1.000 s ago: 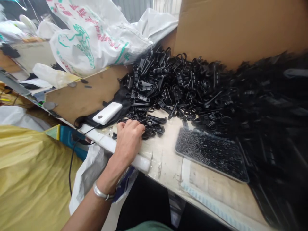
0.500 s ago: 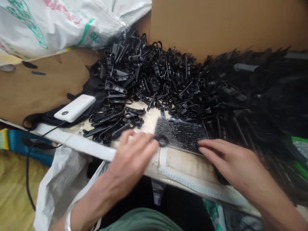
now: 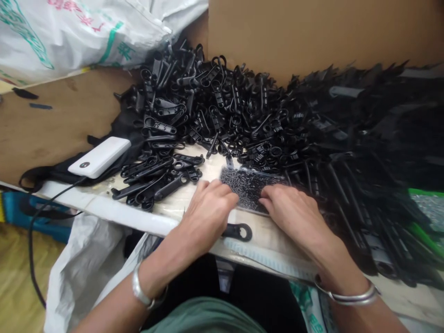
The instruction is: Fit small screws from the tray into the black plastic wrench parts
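Note:
My left hand [image 3: 211, 210] is closed at the left part of a flat tray [image 3: 244, 189] covered with many tiny dark and shiny pieces. A black ring-ended part [image 3: 242, 232] sticks out from under this hand, near the table's front edge. At the tray's right part is my right hand [image 3: 289, 208], its thumb and forefinger pinched together. Whatever the fingertips of either hand hold is too small or hidden to make out.
A large heap of black plastic parts [image 3: 215, 101] rises behind the tray. More lie in a small pile [image 3: 156, 175] at the left. A white power bank [image 3: 100, 157] with a cable rests beyond them. Cardboard [image 3: 312, 37] stands behind; a green-edged container [image 3: 428, 208] is far right.
My right hand has moved left over the tray. My left hand has shifted right, and the black ring-ended part now shows below it, nearer the table edge. The view has shifted slightly.

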Demonstrator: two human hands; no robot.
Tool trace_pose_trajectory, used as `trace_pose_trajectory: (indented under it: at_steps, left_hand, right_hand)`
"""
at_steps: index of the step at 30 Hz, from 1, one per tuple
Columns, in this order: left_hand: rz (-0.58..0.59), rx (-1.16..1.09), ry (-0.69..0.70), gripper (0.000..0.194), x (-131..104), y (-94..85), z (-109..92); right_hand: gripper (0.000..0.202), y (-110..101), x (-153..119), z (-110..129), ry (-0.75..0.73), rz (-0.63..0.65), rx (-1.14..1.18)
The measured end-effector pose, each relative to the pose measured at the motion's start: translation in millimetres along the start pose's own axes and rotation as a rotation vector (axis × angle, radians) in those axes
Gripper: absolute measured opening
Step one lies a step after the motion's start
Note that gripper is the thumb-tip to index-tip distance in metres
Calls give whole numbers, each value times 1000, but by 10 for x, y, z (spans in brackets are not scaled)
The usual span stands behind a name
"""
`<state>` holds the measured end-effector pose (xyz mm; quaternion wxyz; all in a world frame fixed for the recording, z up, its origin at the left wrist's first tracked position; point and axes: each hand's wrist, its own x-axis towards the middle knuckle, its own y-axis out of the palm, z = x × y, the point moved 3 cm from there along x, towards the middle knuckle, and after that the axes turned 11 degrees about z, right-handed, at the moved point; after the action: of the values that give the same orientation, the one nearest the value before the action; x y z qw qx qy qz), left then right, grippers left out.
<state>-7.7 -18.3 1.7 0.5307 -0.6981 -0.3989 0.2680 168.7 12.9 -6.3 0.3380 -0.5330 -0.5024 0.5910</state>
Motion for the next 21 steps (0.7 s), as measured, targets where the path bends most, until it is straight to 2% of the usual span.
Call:
trace_pose_trajectory:
  at_steps: [4, 7, 12, 16, 21]
  left_hand:
    - [31, 104, 18, 23, 362, 11, -31]
    - [59, 146, 16, 25, 488, 36, -49]
    - [94, 101, 2, 27, 499, 79, 18]
    - [118, 54, -17, 24, 474, 94, 99]
    - [141, 105, -40, 26, 455, 53, 45]
  right_hand:
    - [17, 0, -4, -41, 8, -35, 58]
    - [18, -44, -63, -92, -2, -111, 190]
    - [16, -78, -165, -158, -141, -239, 557]
    - [15, -26, -194, -185, -120, -262, 849]
    - [18, 34, -215, -171, -86, -219, 916]
